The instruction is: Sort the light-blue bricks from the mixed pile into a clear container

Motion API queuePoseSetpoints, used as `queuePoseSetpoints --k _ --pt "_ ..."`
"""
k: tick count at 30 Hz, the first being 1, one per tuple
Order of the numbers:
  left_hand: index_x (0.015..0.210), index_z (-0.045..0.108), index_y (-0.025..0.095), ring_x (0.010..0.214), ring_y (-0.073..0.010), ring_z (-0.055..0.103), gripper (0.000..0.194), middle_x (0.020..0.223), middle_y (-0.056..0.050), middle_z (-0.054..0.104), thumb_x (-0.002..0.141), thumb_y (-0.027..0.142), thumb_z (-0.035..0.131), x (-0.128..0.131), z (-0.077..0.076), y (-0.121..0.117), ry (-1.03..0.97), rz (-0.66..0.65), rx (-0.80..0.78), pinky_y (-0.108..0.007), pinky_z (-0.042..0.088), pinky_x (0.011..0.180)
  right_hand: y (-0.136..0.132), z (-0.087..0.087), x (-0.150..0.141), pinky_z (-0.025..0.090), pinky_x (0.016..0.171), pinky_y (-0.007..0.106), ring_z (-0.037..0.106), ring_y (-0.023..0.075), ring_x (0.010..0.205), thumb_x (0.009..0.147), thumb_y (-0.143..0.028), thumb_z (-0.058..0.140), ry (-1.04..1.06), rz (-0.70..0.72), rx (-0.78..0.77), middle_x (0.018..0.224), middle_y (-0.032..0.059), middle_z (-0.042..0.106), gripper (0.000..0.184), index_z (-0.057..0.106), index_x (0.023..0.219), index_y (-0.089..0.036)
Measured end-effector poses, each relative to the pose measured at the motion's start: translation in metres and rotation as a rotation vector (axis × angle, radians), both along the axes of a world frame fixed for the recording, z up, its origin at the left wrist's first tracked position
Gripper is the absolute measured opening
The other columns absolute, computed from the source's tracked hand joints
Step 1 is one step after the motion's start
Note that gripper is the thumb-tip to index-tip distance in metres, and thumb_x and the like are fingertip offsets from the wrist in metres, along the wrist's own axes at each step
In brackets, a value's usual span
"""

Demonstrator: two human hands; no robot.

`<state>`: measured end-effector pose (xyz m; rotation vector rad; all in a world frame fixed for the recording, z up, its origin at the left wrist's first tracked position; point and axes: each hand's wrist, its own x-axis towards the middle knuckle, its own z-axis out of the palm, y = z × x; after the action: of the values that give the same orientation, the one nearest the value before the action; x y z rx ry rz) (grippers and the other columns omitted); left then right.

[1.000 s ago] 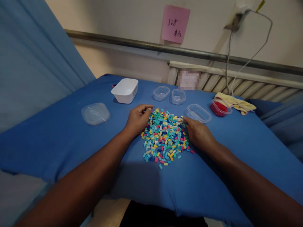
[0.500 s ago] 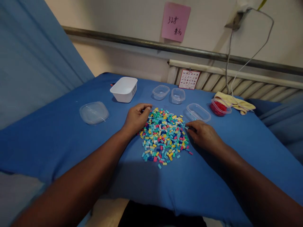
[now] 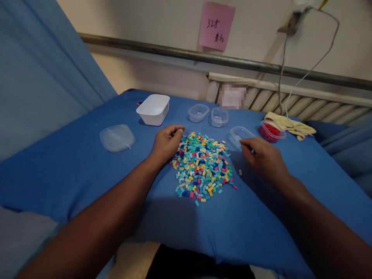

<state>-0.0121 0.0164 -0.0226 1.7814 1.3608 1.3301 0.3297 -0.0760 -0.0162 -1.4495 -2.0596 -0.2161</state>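
A heap of small toy building bricks in blue, teal, yellow, pink and white lies in the middle of the blue cloth. My left hand rests at the heap's upper left edge, its thumb and forefinger closed together; what they hold, if anything, is hidden. My right hand is raised right of the heap, at the near rim of a clear oblong plastic container. Its fingers are pinched, and I cannot make out what is between them. One pale brick lies alone below that hand.
A white plastic tub stands at the back left, behind clear lids. Two clear containers, one oblong and one smaller, sit at the back. Far right are a container of red pieces and a yellow cloth.
My right hand has moved from the heap's right edge up and right to the clear container. A lone pale brick now shows beside the heap. My left hand has stayed nearly still.
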Motion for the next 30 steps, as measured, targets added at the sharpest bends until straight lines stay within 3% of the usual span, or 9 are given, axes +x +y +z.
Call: queuePoseSetpoints --k 3,8,18,22,27,30 --pt "0.114 0.084 0.016 0.09 -0.0239 0.073 0.037 0.1 -0.008 0.081 0.096 0.041 0.063 0.002 0.001 -0.001 0.022 -0.01 -0.01 -0.035 0.058 0.087 0.007 0.005 0.015 0.062 0.092 0.048 0.078 0.0322 0.1 0.106 -0.029 0.057 0.024 -0.073 0.083 0.108 0.0126 0.083 0.026 0.08 0.116 -0.022" --pt "0.114 0.084 0.016 0.09 -0.0237 0.073 0.037 0.101 -0.008 0.082 0.095 0.04 0.063 0.002 0.002 -0.001 0.035 0.004 -0.008 -0.035 0.058 0.088 0.013 -0.001 0.025 0.064 0.092 0.047 0.081 0.0302 0.097 0.103 -0.027 0.059 0.126 -0.085 0.108 0.107 0.0108 0.085 0.025 0.081 0.113 -0.021" --pt "0.113 0.084 0.016 0.09 -0.024 0.074 0.038 0.102 -0.008 0.082 0.095 0.041 0.063 0.002 0.003 -0.002 0.05 0.007 -0.009 -0.034 0.059 0.087 0.013 0.001 0.026 0.062 0.098 0.048 0.079 0.0291 0.104 0.105 -0.025 0.058 0.164 -0.027 0.113 0.112 0.0124 0.083 0.026 0.082 0.113 -0.022" --pt "0.113 0.085 0.016 0.09 -0.0238 0.074 0.036 0.102 -0.008 0.082 0.095 0.039 0.063 0.002 0.001 -0.002 0.035 -0.003 0.002 -0.035 0.059 0.089 0.008 0.001 0.012 0.062 0.1 0.049 0.078 0.0299 0.104 0.107 -0.025 0.056 0.147 0.004 0.115 0.111 0.0136 0.083 0.025 0.08 0.114 -0.021" --pt "0.114 0.085 0.016 0.092 -0.0243 0.074 0.037 0.104 -0.008 0.082 0.096 0.04 0.064 0.002 -0.001 -0.001 0.033 -0.009 -0.001 -0.036 0.058 0.089 0.001 -0.016 -0.023 0.06 0.108 0.05 0.074 0.0316 0.123 0.106 -0.024 0.058 0.06 0.197 -0.078 0.132 0.0149 0.08 0.031 0.073 0.132 -0.021" --pt "0.113 0.085 0.016 0.092 -0.024 0.074 0.036 0.104 -0.008 0.082 0.096 0.039 0.063 0.003 0.0 -0.001 0.046 -0.003 0.007 -0.035 0.058 0.088 0.004 -0.025 -0.033 0.057 0.112 0.054 0.072 0.0334 0.128 0.104 -0.019 0.056 0.003 0.191 -0.185 0.137 0.0156 0.078 0.036 0.07 0.137 -0.021"
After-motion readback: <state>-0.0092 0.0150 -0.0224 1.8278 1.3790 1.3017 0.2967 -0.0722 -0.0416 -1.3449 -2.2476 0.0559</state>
